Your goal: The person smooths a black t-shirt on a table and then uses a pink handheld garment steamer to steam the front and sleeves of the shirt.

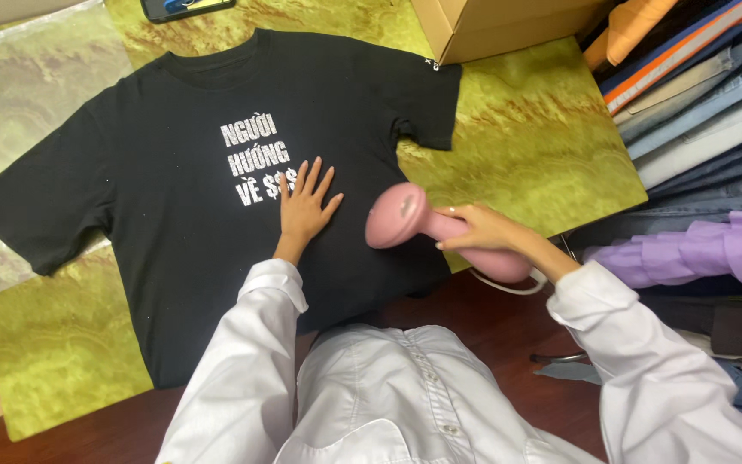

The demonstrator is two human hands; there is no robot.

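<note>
Crowding table edge: cardboard box (508, 26) | folded clothes stack (697, 112) | phone (184, 8)

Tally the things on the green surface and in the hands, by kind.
Black T-shirt: 1
Pink handheld steamer, held in the right hand: 1
Cardboard box: 1
Dark flat device at the top edge: 1
Total: 4
The left hand lies flat on the shirt.

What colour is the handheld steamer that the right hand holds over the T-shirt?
The handheld steamer is dusty pink, seen best in the head view, gripped by the right hand.
</note>
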